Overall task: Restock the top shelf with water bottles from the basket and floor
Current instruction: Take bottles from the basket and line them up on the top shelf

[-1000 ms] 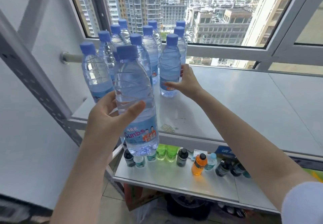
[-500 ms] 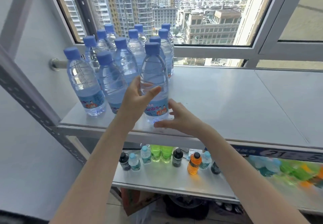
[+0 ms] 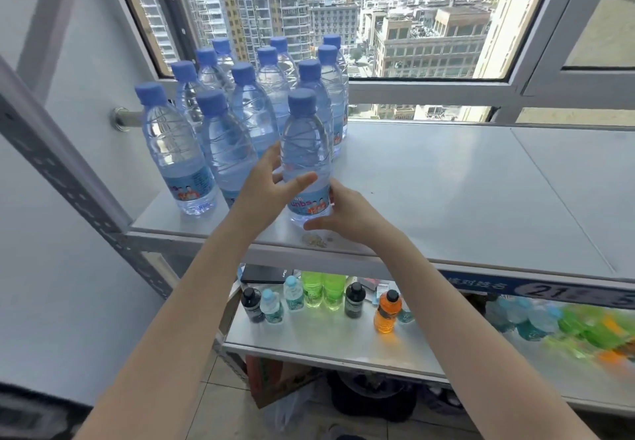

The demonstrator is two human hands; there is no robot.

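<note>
A clear water bottle (image 3: pixel 305 151) with a blue cap and blue label stands upright near the front edge of the grey top shelf (image 3: pixel 446 192). My left hand (image 3: pixel 266 190) wraps its left side, thumb across the front. My right hand (image 3: pixel 347 214) cups its base from the right, thumb low in front. Several matching water bottles (image 3: pixel 251 109) stand in rows directly behind and to the left, the nearest one (image 3: pixel 171 151) at the shelf's left end. No basket is in view.
A window frame (image 3: pixel 429 92) runs behind the top shelf. A perforated metal upright (image 3: pixel 68 178) slants at the left. The lower shelf (image 3: pixel 326 340) carries small green, orange, black and teal drink bottles (image 3: pixel 323 290). A cardboard box (image 3: pixel 275 381) sits on the floor below.
My left hand carried the bottle from the air in front of the shelf down onto the shelf front. My right hand left a bottle farther back and came to this bottle's base.
</note>
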